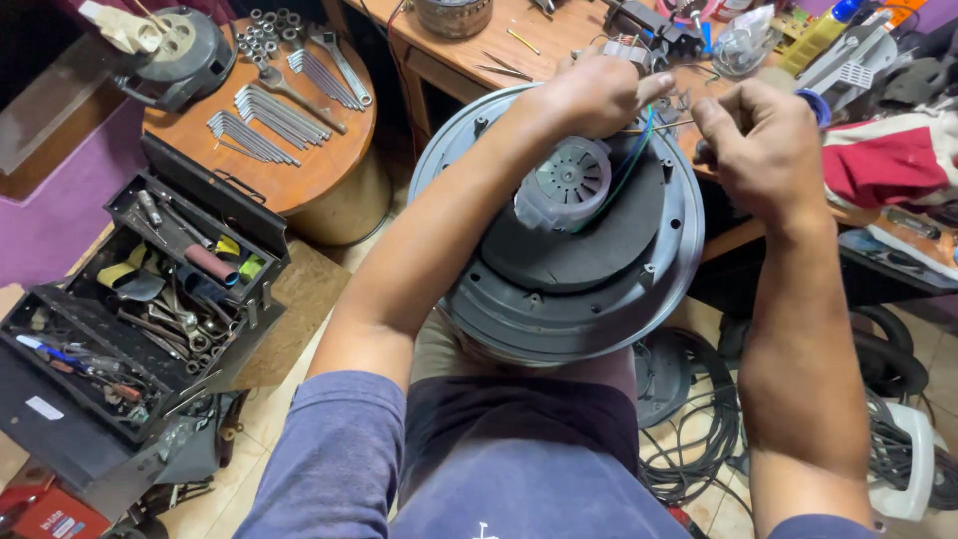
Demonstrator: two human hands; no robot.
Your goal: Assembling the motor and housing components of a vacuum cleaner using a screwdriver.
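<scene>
A round grey motor housing (559, 299) rests on my lap, leaning against the wooden workbench (469, 62). A pale grey motor (564, 183) sits at its centre, with blue and green wires (629, 165) running up from it. My left hand (589, 95) is closed at the upper rim, pinching the wire ends. My right hand (763, 150) is closed beside it, gripping the same thin wires, with a dark tool handle partly hidden in the palm.
An open black toolbox (150, 299) full of hand tools stands on the floor at left. Behind it a round wooden table (299, 170) carries rows of spanners (269, 110) and sockets. Black cables (699, 429) coil on the floor at right. A red cloth (878, 165) lies on the cluttered bench.
</scene>
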